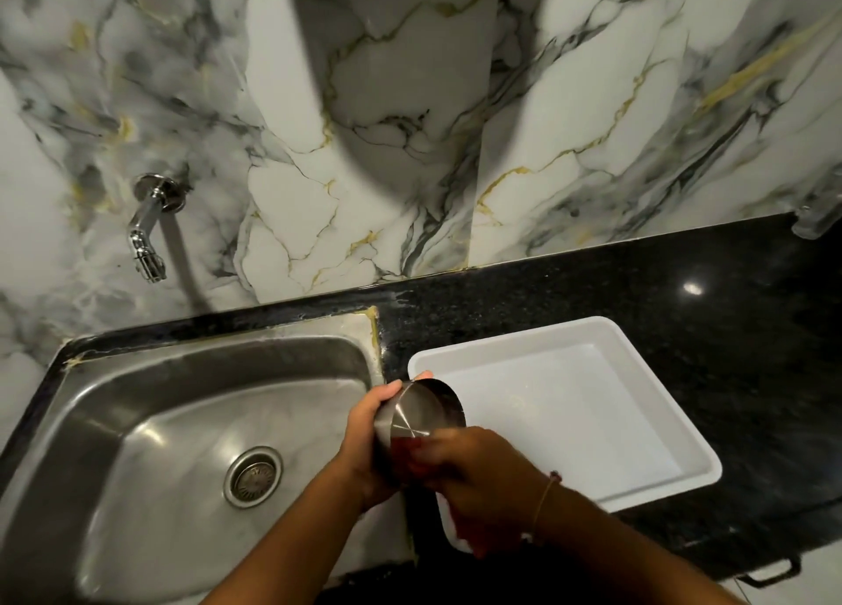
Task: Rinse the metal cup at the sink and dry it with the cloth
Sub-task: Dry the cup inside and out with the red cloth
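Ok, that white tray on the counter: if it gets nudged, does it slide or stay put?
Probably slides: the white tray looks like thin, light plastic and holds nothing visible, sitting on a glossy black counter. Its low, wide shape makes tipping unlikely. It may flex a little if lifted by one rim.

One metal cup [417, 415], one red cloth [412, 456], one sink [136, 404], one tap [148, 235], one white tray [592, 340], two hands.
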A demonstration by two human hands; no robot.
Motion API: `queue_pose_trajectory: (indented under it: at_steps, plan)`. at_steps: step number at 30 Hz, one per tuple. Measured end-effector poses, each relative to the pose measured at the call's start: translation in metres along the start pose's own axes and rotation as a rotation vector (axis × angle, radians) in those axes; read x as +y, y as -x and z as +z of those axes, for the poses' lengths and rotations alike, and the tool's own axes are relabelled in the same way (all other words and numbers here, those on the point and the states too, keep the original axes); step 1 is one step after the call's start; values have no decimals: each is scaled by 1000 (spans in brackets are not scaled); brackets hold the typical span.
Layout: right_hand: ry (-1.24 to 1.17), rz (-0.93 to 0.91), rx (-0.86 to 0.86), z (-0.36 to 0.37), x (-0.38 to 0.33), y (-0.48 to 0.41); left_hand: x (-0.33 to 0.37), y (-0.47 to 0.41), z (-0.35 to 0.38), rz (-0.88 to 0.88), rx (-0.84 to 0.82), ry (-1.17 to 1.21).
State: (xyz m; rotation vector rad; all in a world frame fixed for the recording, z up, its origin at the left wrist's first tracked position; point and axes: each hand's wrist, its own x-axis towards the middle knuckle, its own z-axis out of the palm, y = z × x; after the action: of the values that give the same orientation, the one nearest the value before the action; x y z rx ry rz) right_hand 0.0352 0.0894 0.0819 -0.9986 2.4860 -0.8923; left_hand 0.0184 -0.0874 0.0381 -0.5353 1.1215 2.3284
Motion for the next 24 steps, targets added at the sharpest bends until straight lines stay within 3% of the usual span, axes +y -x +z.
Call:
queue_pose_trajectory:
  at_steps: [3, 6, 8, 10, 15, 17, 21, 24]
  plan:
    - [433, -72, -172, -16, 13, 3, -1, 7, 5, -11, -27, -35]
    - [660, -125, 41, -24, 11, 1, 1, 9, 7, 14, -17, -8]
    - [671, -153, 230, -20, 7, -2, 3, 10, 8, 5, -41, 46]
    - [665, -126, 295, -12, 3, -8, 2, 11, 9, -10, -44, 74]
    - [518, 191, 173, 2, 2, -15, 1, 13, 9, -1, 46, -15]
    - [342, 305, 158, 4, -2, -14, 0, 13, 11, 37, 50, -29]
    - [-502, 497, 80, 2, -9, -13, 0, 14, 17, 111, 68, -61]
    - [-967, 562, -64, -5, -15, -20, 6, 16, 16, 130, 109, -92]
